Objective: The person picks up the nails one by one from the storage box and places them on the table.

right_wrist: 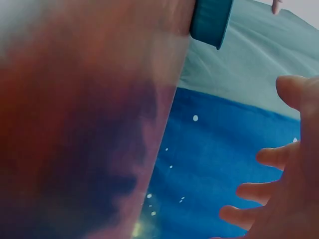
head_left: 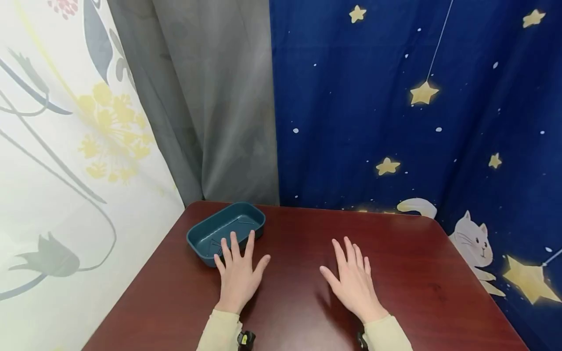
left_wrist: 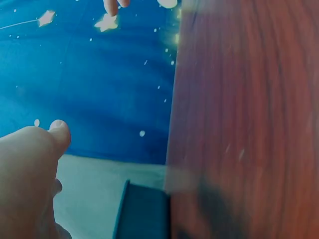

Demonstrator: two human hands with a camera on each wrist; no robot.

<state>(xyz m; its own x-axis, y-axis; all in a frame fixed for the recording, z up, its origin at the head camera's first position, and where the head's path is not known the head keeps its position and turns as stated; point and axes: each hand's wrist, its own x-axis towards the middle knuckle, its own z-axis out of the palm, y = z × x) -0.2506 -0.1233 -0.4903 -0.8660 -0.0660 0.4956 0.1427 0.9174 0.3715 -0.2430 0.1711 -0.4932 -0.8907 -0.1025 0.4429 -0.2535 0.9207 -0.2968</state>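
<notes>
Both hands are held out over the table with spread fingers, holding nothing. My left hand [head_left: 238,281] is nearest to a teal rectangular tray [head_left: 202,229], and its fingertips overlap the tray's front wall in the head view. Inside the tray lie several thin dark pieces, like nails or pins, by the near end, and a thin light one toward the far end. My right hand [head_left: 354,287] is to the right, over bare tabletop, its thumb pointing toward the left hand. In the right wrist view the thumb and fingers [right_wrist: 253,191] stand apart; the tray's end [right_wrist: 212,22] shows at the top.
The dark red wooden table [head_left: 298,253] has rounded far corners. A grey curtain [head_left: 237,97] and a blue star-patterned curtain [head_left: 351,97] hang behind its far edge. On the left hangs a white flowered curtain [head_left: 52,195]. Each wrist wears a black strap [head_left: 247,339].
</notes>
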